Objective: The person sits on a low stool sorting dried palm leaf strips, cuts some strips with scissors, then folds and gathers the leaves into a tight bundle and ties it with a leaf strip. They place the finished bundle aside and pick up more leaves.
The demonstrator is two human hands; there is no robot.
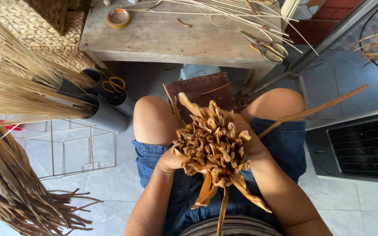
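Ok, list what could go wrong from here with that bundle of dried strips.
1. The bundle of dried strips is pinched between the left hand and right hand; its loose curled ends may slip out and drop onto the lap.
2. One long strip juts out to the right and could snag or snap.
3. The scissors lie near the wooden table edge and could be knocked off.

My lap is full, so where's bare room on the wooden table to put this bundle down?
The wooden table is bare across its middle, between the tape roll on the left and the scissors on the right. Its back edge and right end are crowded with thin reeds. Both hands, left and right, hold the dried leaf bundle.
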